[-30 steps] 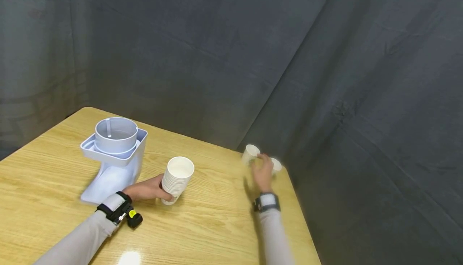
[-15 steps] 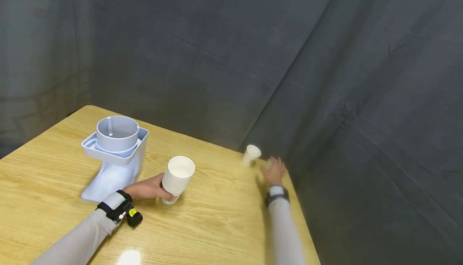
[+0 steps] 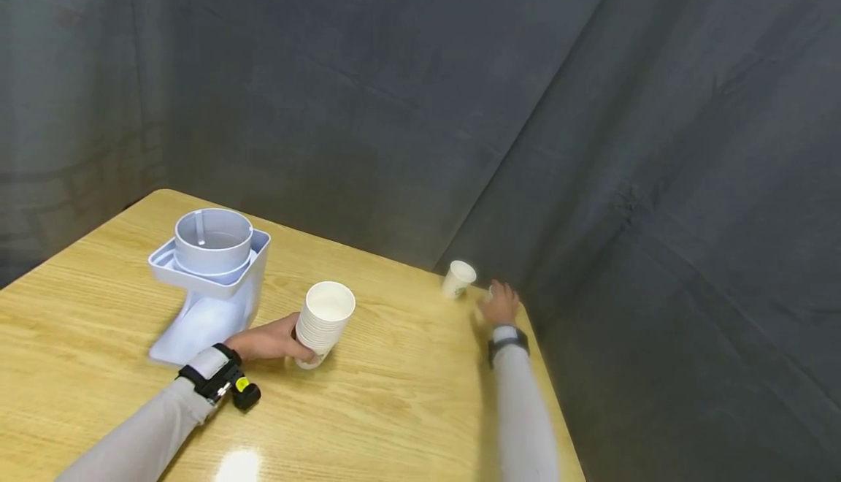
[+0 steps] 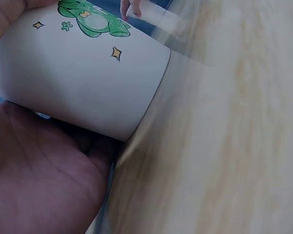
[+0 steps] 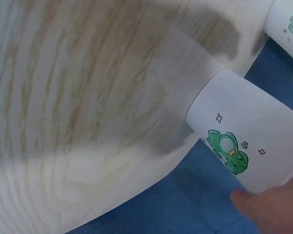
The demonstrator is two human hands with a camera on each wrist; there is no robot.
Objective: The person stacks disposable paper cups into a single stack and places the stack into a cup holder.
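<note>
My left hand point(image 3: 269, 341) grips a stack of white paper cups point(image 3: 326, 314), its thumb and fingers round the lower part. In the left wrist view the bottom cup point(image 4: 88, 78) carries a green cartoon animal and small stars. At the table's far right corner, my right hand point(image 3: 501, 305) is at a single paper cup point(image 5: 254, 126), pinching it near the rim between thumb point(image 5: 249, 202) and finger. That cup's base stands on the table; in the head view the hand covers most of it. Another paper cup point(image 3: 458, 279) stands just to its left.
A pale blue-grey plastic stand point(image 3: 210, 307) with a round open holder point(image 3: 213, 239) on top is left of the cup stack. The wooden table point(image 3: 394, 387) ends at a dark grey curtain point(image 3: 368, 117) behind and to the right.
My right hand has moved right, away from the left single cup and onto the one at the corner. The left hand keeps its grip on the stack in the same place.
</note>
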